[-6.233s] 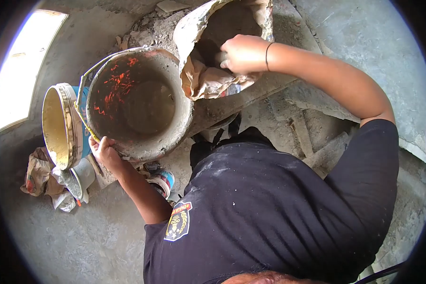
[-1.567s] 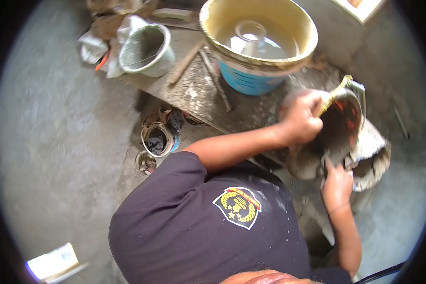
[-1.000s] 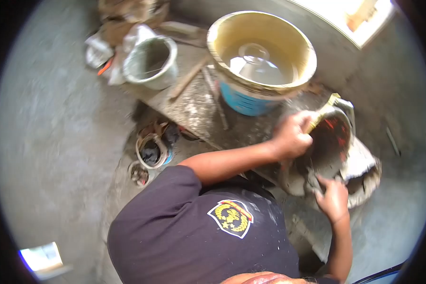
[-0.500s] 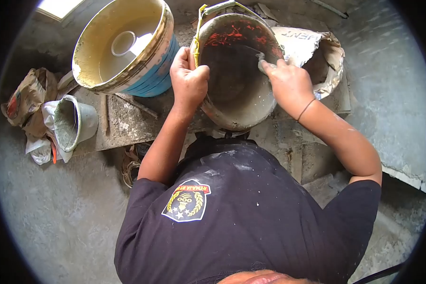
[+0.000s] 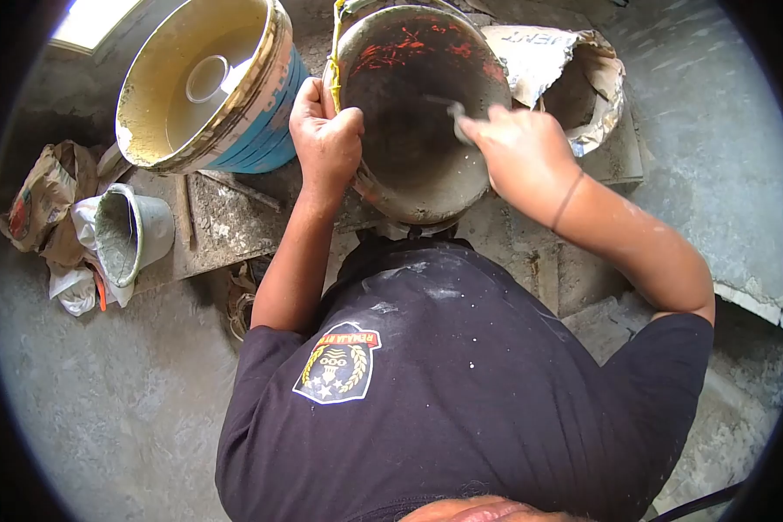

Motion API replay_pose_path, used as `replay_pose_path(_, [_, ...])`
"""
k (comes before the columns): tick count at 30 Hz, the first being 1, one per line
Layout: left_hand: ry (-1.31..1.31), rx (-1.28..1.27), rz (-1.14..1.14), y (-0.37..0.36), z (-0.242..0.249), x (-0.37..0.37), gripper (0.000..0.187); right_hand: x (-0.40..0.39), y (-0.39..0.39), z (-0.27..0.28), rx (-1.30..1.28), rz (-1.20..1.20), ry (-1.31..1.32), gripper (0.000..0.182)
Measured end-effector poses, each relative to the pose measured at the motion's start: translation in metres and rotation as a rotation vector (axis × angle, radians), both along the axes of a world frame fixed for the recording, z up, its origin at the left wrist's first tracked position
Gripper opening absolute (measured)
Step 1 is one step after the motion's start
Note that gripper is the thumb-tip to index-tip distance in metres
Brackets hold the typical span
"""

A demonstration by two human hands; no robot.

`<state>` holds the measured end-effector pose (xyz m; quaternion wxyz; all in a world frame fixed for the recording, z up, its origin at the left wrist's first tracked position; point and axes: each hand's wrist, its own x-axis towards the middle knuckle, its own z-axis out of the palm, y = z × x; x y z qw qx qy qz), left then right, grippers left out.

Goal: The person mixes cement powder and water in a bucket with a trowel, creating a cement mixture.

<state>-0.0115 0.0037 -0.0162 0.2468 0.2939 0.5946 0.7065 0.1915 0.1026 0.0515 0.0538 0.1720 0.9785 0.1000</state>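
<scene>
A round bucket (image 5: 426,209) with red marks on its inner wall tilts toward me in front of my body. My left hand (image 5: 326,143) is closed on its left rim, beside the yellow strip on the handle. Over the right side of the opening is my right hand (image 5: 522,152), its fingers closed round the end of a small tool (image 5: 458,120). The tool's far part reaches into the dark inside of the bucket and is blurred, so its shape is unclear.
Left of the bucket stands a large blue-banded bucket (image 5: 257,143) holding cloudy water and a round item. A small grey pail (image 5: 155,228) and crumpled bags (image 5: 48,196) lie farther left. An open paper cement bag (image 5: 539,61) sits at the right.
My right hand and the tool have moved left and slightly down. The bucket and my left hand have shifted a little left and up in the view, as have the surroundings.
</scene>
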Motion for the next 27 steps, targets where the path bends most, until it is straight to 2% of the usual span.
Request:
replay_pose_path(2, [0.044,-0.003,0.011,0.000,-0.003,0.000,0.017,-0.008,0.012,-0.020,0.119,0.035,0.145,0.013])
replay_pose_path(6, [0.045,0.006,-0.006,0.000,0.001,0.003,0.016,-0.016,0.013,-0.035,0.191,-0.067,0.096,0.022])
replay_pose_path(8, [0.043,0.004,-0.004,0.000,0.000,0.002,0.016,-0.014,0.002,-0.032,0.144,-0.073,-0.089,0.019])
replay_pose_path(13, [0.090,0.020,0.002,0.002,-0.005,0.000,0.015,0.003,-0.013,-0.021,-0.071,0.005,-0.112,0.014])
replay_pose_path(16, [0.082,0.014,-0.011,0.001,-0.004,0.003,0.016,0.005,-0.015,-0.011,-0.196,-0.011,-0.219,0.021])
replay_pose_path(18, [0.075,0.025,-0.023,0.000,-0.004,0.004,0.016,0.007,-0.008,-0.009,-0.388,-0.009,-0.086,0.032])
replay_pose_path(21, [0.081,0.009,-0.005,0.000,-0.004,0.005,0.016,0.010,0.002,-0.004,-0.520,-0.100,0.066,0.036])
replay_pose_path(23, [0.077,0.024,-0.006,0.000,-0.005,0.003,0.016,0.007,0.004,0.008,-0.498,-0.099,0.055,0.037])
replay_pose_path(25, [0.072,0.025,-0.021,-0.001,-0.007,0.001,0.016,0.002,-0.005,0.020,-0.333,-0.086,0.075,0.037])
replay_pose_path(26, [0.091,0.021,-0.015,-0.002,-0.007,-0.001,0.016,0.000,-0.008,0.016,-0.274,-0.035,0.204,0.025])
replay_pose_path(27, [0.111,0.019,-0.010,-0.001,-0.008,-0.003,0.017,-0.004,-0.008,0.014,-0.280,-0.044,0.207,0.025])
